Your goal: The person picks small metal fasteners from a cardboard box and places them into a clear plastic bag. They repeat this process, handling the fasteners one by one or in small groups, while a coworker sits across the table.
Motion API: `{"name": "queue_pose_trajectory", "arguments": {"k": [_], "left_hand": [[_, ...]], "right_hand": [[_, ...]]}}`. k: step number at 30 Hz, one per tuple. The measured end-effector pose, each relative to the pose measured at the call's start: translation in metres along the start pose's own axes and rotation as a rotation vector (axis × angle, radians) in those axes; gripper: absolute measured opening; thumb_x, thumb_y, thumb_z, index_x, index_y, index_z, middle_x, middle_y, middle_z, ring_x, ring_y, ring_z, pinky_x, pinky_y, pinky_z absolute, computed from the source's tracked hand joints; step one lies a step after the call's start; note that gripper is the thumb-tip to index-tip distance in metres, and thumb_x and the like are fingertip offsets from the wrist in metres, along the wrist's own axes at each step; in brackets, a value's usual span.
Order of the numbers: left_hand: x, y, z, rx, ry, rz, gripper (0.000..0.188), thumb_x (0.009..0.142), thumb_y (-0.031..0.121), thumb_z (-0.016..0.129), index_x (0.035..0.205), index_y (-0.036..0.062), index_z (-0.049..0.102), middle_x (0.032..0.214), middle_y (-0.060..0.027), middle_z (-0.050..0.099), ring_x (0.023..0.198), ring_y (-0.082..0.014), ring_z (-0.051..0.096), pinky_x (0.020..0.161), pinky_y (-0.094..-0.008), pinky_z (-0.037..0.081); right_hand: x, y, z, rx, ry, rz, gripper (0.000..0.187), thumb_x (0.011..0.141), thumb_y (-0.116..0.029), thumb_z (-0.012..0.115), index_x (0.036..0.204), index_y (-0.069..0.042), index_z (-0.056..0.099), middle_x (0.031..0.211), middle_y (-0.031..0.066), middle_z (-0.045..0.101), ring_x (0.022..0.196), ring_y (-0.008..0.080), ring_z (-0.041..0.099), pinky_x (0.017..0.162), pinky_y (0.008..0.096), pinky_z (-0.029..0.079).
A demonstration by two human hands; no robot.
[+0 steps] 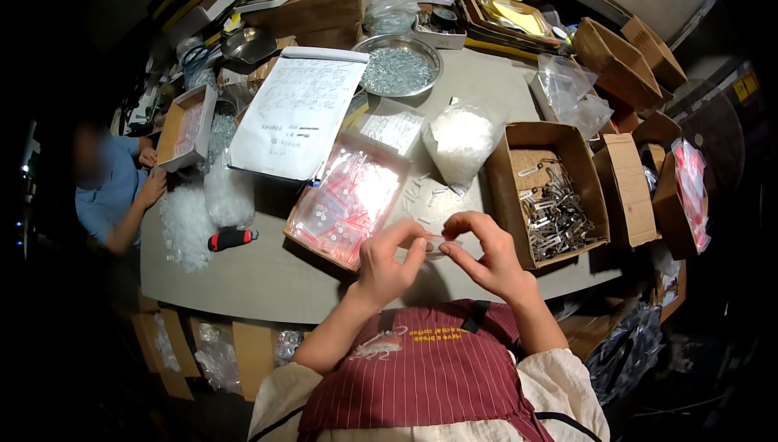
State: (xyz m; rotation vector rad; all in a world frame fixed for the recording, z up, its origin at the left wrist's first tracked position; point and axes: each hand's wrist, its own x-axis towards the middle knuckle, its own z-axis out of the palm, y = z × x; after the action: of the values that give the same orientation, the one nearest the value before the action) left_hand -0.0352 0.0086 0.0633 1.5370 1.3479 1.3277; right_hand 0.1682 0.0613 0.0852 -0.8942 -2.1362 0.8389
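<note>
Between my two hands, above the table's near edge, is a small clear plastic bag (pixel 435 244). My left hand (pixel 387 262) pinches one side of it with thumb and fingertips. On the other side my right hand (pixel 489 257) grips it the same way, forefinger arched. What the bag contains is too small to tell. Left of my hands a shallow cardboard box (pixel 311 260) holds many small red-edged clear bags with little white pieces. To the right, a deeper cardboard box (pixel 600 191) holds a heap of metal clips (pixel 557 219).
An open bag of white pieces (pixel 459 140) stands beyond my hands, near a metal bowl (pixel 438 69) of small metal parts. A clipboard with written paper (pixel 296 110) overlaps the shallow box. A red-black tool handle (pixel 232 239) lies at left, near a co-worker's hands (pixel 151 175).
</note>
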Motion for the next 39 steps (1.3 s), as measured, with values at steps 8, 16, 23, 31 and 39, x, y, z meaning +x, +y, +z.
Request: {"name": "queue_pose_trajectory", "arguments": {"k": [8,16,23,31,39], "left_hand": [[-0.004,-0.008,-0.001,0.073,-0.004,0.099,0.003,0.088,0.005,0.068,0.088,0.0020,0.068,0.078,-0.0113,0.069,0.070,-0.0270,0.069,0.063,-0.0360,0.052],[-0.007,-0.007,-0.019,-0.355,0.042,-0.139,0.008,0.092,0.006,0.063,0.090,-0.0016,0.067,0.081,-0.0093,0.073,0.073,-0.0159,0.069,0.069,-0.0321,0.055],[-0.005,-0.022,-0.024,-0.677,0.076,-0.314,0.014,0.093,0.011,0.058,0.098,-0.0022,0.062,0.088,-0.0135,0.072,0.082,-0.0169,0.068,0.078,-0.0316,0.055],[-0.005,-0.023,-0.016,-0.717,0.103,-0.444,0.031,0.108,0.030,0.050,0.103,0.0026,0.062,0.090,-0.0091,0.067,0.083,-0.0151,0.066,0.076,-0.0311,0.055],[-0.046,-0.043,-0.044,-0.525,0.225,-0.543,0.042,0.109,0.043,0.049,0.088,0.0083,0.058,0.068,0.0014,0.052,0.052,-0.0038,0.041,0.043,-0.0209,0.025]], "right_hand": [[0.009,-0.003,0.007,-0.078,-0.093,-0.143,0.014,0.089,-0.008,0.075,0.096,-0.002,0.064,0.092,0.0118,0.063,0.092,0.0311,0.061,0.088,0.0396,0.048],[0.013,-0.007,0.008,-0.097,-0.053,-0.238,0.011,0.081,-0.006,0.069,0.087,-0.004,0.061,0.085,0.0092,0.060,0.091,0.0311,0.058,0.088,0.0411,0.047],[0.015,-0.002,0.016,0.163,-0.048,-0.032,0.011,0.087,-0.008,0.071,0.090,-0.002,0.062,0.086,0.0094,0.064,0.084,0.0228,0.062,0.080,0.0342,0.050],[0.018,0.013,0.041,0.785,-0.098,0.340,0.014,0.099,-0.012,0.067,0.100,0.001,0.069,0.093,0.0039,0.070,0.090,0.0112,0.063,0.083,0.0298,0.051],[0.034,0.020,0.067,0.770,-0.200,0.299,0.016,0.102,-0.012,0.065,0.104,0.003,0.069,0.099,0.0076,0.072,0.092,0.0149,0.069,0.085,0.0310,0.054]]}}
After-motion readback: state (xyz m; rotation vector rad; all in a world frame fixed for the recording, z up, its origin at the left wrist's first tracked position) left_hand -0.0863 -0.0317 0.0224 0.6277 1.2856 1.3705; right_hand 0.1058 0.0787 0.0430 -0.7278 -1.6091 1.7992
